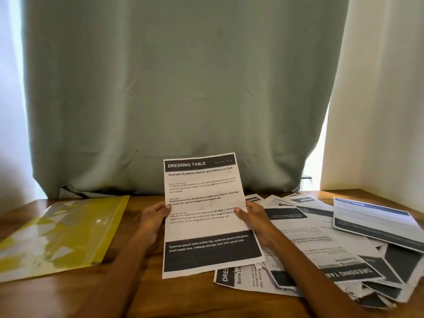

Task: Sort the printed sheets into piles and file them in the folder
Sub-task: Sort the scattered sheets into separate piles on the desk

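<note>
Head: fingers [153,218] behind sheet [206,226]; hidden

My left hand [153,218] and right hand [254,218]: both bare. No gloves, rings or bands on the fingers I can see. Wrists bare too, no watch, no bracelet. Forearms uncovered all the way to the bottom of the view, no sleeve or cuff showing. Thumbnails short, plain and pale, no polish that I can make out. Fingers slim. No marks or writing visible on either hand. Detail soft, the view slightly blurred.
</note>
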